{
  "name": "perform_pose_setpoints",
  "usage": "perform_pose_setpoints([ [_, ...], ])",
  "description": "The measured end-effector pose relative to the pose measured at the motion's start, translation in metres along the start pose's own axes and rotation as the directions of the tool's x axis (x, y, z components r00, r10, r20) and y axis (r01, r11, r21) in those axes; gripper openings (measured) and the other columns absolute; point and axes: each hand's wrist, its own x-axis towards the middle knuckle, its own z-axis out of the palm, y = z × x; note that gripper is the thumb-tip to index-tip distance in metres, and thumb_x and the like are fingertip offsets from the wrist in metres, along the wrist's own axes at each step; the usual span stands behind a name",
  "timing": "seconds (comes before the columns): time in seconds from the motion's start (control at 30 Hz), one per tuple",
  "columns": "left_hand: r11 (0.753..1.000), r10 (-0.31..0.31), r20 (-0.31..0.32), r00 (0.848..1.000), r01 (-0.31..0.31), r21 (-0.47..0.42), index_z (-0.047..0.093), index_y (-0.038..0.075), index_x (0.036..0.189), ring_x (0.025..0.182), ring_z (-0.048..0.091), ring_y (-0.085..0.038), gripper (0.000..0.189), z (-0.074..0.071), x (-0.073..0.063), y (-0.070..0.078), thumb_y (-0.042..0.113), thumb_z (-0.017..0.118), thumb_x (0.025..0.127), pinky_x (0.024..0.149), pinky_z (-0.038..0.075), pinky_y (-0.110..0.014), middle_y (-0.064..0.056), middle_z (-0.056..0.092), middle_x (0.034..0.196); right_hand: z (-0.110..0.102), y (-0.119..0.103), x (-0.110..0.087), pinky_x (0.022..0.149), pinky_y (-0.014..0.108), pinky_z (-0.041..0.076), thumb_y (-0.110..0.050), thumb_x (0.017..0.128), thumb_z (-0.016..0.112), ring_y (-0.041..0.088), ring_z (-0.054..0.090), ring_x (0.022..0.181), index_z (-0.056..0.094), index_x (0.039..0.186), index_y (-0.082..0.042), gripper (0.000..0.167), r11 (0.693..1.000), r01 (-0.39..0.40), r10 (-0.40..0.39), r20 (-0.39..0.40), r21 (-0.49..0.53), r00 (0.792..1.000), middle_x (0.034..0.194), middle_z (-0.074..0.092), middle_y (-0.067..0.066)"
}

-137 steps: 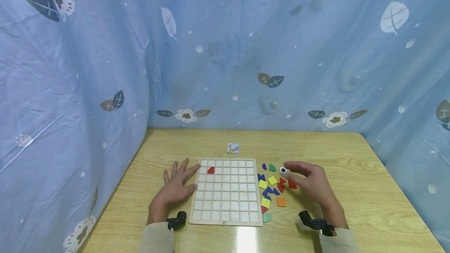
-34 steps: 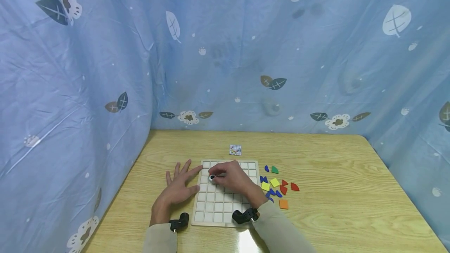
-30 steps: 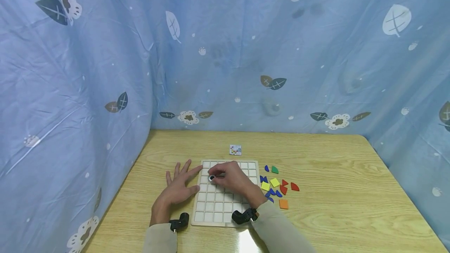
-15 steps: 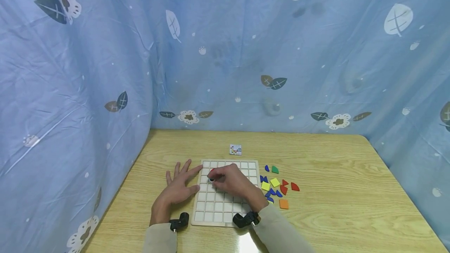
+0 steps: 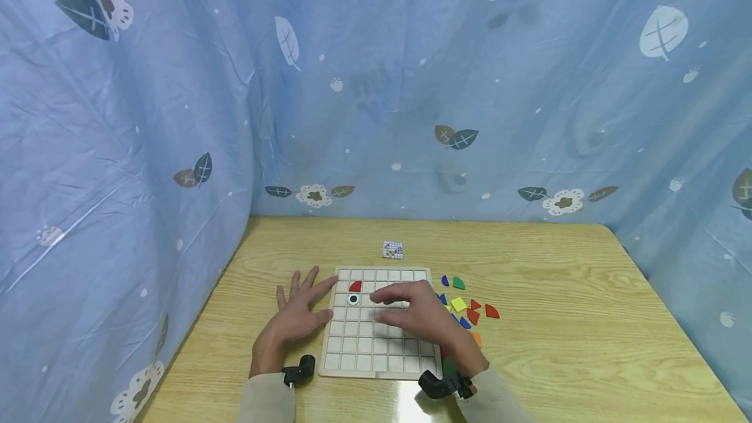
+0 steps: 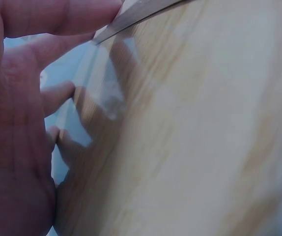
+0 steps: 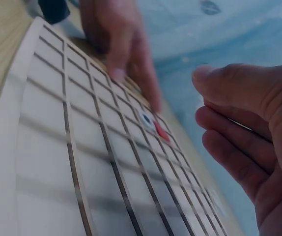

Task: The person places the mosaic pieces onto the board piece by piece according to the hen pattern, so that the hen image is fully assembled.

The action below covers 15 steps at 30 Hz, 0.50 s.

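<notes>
Two hands: left hand point(image 5: 296, 316) flat beside board point(image 5: 380, 351), right hand point(image 5: 418, 316) hovering, loose.

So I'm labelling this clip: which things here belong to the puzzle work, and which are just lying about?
In the work:
- grid board
- red piece and round black-and-white piece, both in board cells
- loose coloured pieces right of the board
- left hand flat at the board's left edge
- right hand above the board, holding nothing

Lying about:
- small patterned card behind the board
- blue leaf-print curtain

Your head view looks forward and down over the grid board point(image 5: 378, 325); each wrist camera sits close at table height, the right sharing that board point(image 7: 82, 162).
</notes>
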Motion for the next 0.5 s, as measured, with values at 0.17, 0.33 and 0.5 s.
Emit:
perform_pose_setpoints([
  [0.17, 1.0, -0.005, 0.003, 1.0, 0.005, -0.005, 0.051, 0.023, 0.166, 0.168, -0.015, -0.05, 0.069, -0.001, 0.0, 0.001, 0.015, 0.071, 0.1, 0.123, -0.024, -0.077, -0.019, 0.01, 0.184, -0.029, 0.007, -0.036, 0.1, 0.05, 0.064, -0.017, 0.096, 0.085, 0.027, 0.08, 0.114, 0.082, 0.126, -0.011, 0.031, 0.998, -0.062, 0.06, -0.083, -0.018, 0.995, 0.123, 0.083, 0.002],
  [0.33, 1.0, -0.004, 0.011, 1.0, 0.004, -0.008, 0.05, 0.024, 0.166, 0.168, -0.016, -0.05, 0.07, -0.001, 0.0, 0.0, 0.016, 0.071, 0.1, 0.123, -0.025, -0.077, -0.019, 0.009, 0.185, -0.057, 0.017, -0.073, 0.097, 0.046, 0.065, -0.02, 0.094, 0.088, 0.023, 0.08, 0.112, 0.083, 0.125, -0.012, 0.033, 0.99, -0.106, 0.087, -0.187, -0.093, 0.978, 0.124, 0.083, -0.002],
  [0.5, 1.0, 0.002, 0.016, 1.0, -0.001, -0.009, 0.05, 0.024, 0.167, 0.168, -0.017, -0.05, 0.07, -0.001, 0.0, -0.001, 0.016, 0.071, 0.101, 0.122, -0.025, -0.077, -0.019, 0.008, 0.185, -0.079, 0.025, -0.106, 0.097, 0.036, 0.065, -0.022, 0.092, 0.089, 0.017, 0.08, 0.11, 0.084, 0.124, -0.013, 0.033, 0.977, -0.191, 0.162, -0.257, -0.092, 0.953, 0.12, 0.084, -0.002],
])
